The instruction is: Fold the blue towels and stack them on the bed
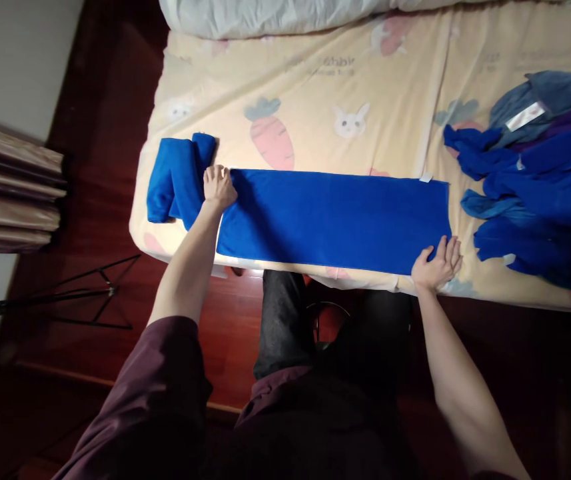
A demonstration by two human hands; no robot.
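A long blue towel [330, 217] lies spread flat along the near edge of the bed, with a small white label at its far right corner. At its far left corner is my left hand [220, 188], its fingers curled in on the cloth. My right hand [436, 263] rests on the near right corner, fingers stretched out and palm down. Just left of my left hand sit folded blue towels [172, 177], partly behind my wrist.
A loose heap of blue, grey-blue and purple cloths [555, 180] covers the bed's right side. The bed sheet [315, 93] has carrot and rabbit prints. White bedding [265, 17] lies at the back. Left on the floor stand black tripod legs [110, 291], near a striped curtain [12, 187].
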